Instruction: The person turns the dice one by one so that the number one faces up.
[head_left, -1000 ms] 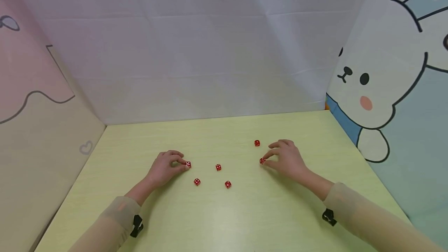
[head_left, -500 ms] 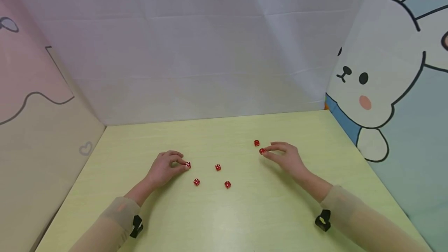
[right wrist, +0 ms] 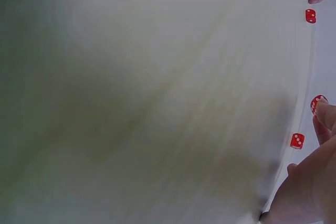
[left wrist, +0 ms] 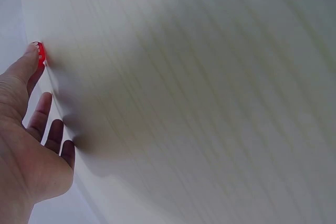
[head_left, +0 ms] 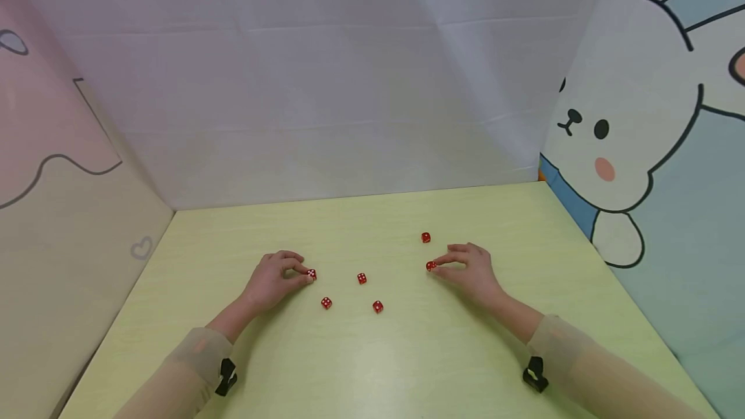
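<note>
In the head view, the left hand (head_left: 276,282) pinches one red die (head_left: 312,274) and the right hand (head_left: 473,275) pinches a second die (head_left: 431,266), near a third die (head_left: 426,237) on the table (head_left: 279,228). Three more dice (head_left: 362,278) lie between the hands.

The left wrist view shows thumb and finger on the die, other fingers clear. Such dice are probably light, stiff, slightly slippery; opposite side faces suit a pinch.

In the right wrist view, the second die seems raised; how the remaining fingers lie cannot be told.
</note>
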A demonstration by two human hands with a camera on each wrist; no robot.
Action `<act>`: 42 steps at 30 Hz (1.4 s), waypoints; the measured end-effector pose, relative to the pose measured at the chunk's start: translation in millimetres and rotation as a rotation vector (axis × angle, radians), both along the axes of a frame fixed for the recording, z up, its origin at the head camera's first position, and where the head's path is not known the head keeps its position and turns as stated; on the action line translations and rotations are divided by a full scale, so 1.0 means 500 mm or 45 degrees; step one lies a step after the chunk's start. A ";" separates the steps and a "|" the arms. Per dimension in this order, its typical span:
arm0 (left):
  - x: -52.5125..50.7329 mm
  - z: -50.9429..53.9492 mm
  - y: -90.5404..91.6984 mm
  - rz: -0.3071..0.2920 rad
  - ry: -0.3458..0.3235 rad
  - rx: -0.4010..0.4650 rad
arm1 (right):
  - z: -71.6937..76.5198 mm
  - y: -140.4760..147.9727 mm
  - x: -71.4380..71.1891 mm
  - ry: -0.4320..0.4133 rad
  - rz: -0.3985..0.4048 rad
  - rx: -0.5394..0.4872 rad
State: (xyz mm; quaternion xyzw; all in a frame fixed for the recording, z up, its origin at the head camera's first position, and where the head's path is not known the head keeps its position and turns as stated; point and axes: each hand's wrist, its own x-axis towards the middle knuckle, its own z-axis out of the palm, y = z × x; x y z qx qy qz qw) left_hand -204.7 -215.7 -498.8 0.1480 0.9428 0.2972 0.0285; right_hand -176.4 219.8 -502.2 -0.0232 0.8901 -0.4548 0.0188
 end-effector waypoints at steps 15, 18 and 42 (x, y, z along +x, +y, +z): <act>0.002 0.001 -0.002 0.003 -0.011 -0.001 | -0.008 0.001 0.010 0.021 0.054 0.063; 0.002 0.001 -0.001 0.007 -0.013 0.002 | -0.010 0.002 0.009 0.017 0.059 0.095; 0.000 0.003 0.000 0.009 -0.014 0.003 | -0.002 0.012 0.012 0.077 0.103 0.235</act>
